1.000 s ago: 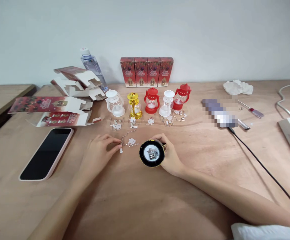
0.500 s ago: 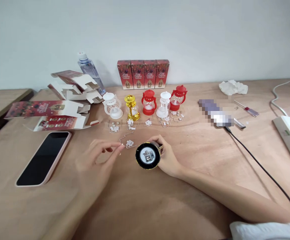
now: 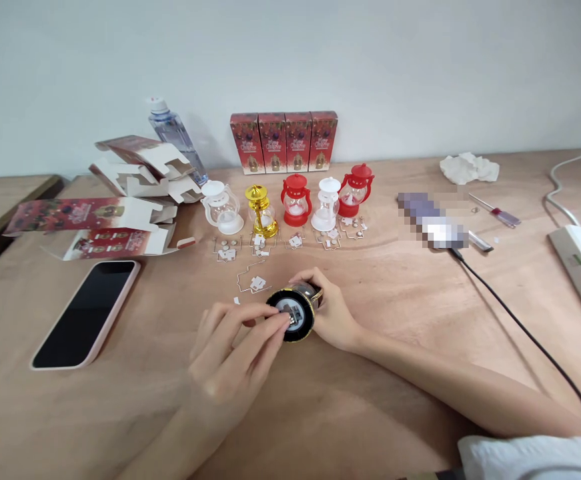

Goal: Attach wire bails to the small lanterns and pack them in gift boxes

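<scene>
My right hand is wrapped round a black toy lantern with gold trim, tipped so its round base faces me. A white disc in that base has an open battery compartment with metal parts. The fingertips of my left hand are pinched together at this compartment, on what looks like a small silvery button cell, mostly hidden by the fingers. Beyond my hands lie a bent wire handle, a white plastic piece and a small white scrap.
A row of white, gold and red lanterns stands behind, with wires and small parts before them. Four red boxes stand by the wall. Opened cartons, a bottle and a phone are left; a screwdriver and cable right.
My left hand has moved right, bringing its pinched fingertips to the lantern's base. A small white scrap now lies on the table. My right hand still holds the lantern, slightly turned.
</scene>
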A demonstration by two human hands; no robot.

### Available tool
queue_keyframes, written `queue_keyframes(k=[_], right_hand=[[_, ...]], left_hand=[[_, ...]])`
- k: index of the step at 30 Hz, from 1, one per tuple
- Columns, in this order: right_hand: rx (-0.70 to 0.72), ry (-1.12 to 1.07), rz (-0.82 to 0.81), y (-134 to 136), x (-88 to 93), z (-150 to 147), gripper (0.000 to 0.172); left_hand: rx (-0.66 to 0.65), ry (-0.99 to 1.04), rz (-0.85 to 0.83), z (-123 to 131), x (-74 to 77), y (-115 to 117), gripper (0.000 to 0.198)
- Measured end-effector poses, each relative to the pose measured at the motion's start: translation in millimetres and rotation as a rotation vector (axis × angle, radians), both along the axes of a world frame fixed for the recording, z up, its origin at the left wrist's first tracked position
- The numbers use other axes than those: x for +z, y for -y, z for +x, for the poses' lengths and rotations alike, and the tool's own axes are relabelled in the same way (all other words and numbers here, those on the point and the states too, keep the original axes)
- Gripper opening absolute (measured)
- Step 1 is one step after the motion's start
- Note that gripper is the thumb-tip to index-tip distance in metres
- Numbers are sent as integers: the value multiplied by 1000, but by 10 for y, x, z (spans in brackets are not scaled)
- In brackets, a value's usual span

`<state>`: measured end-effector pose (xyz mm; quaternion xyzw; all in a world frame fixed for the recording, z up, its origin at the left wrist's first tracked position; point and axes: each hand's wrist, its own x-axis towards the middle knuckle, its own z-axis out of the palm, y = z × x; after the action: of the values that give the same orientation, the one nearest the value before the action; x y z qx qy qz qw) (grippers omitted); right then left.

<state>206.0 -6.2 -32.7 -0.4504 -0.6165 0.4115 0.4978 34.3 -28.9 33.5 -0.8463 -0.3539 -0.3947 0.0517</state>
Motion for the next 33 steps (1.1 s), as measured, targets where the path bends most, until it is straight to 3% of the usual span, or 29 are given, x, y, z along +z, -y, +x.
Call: queue_keyframes(k=[5,8,11,13,15,18,23,26,29,33], right_hand=[[-11,-13,-15,-8,-11,5,28],[-34,-31,-17,-17,-24,3,29],[-33,-67,-26,-23,-45,-5,31],[-43,-74,-42,-25,-61,-10,32],[-59,-74,-58,-27,-76,-11,31],[-64,-84,-63,-29,-89,-8,31],[-62,-63,-52,-29,-80,-4,30],[-66,-66,-55,-31,-71,-9,30],[-59,-78,-65,-34,-63,-13,31],[-54,-76,-64,-32,-54,-9,32]], left_hand=[[21,-230,208,-17,3,23,18],[-4,-257,220,-82,-37,-12,19],[-5,-148,81,-193,-124,-153,26],[68,-86,-33,-264,-213,-302,25],[146,-163,-143,-316,-327,-458,17],[247,-286,-341,-353,-514,-633,22],[263,-184,-428,-364,-672,-731,21],[257,-7,-400,-331,-569,-686,20],[249,219,-325,-248,-319,-551,13],[107,157,-128,-126,6,-385,11]])
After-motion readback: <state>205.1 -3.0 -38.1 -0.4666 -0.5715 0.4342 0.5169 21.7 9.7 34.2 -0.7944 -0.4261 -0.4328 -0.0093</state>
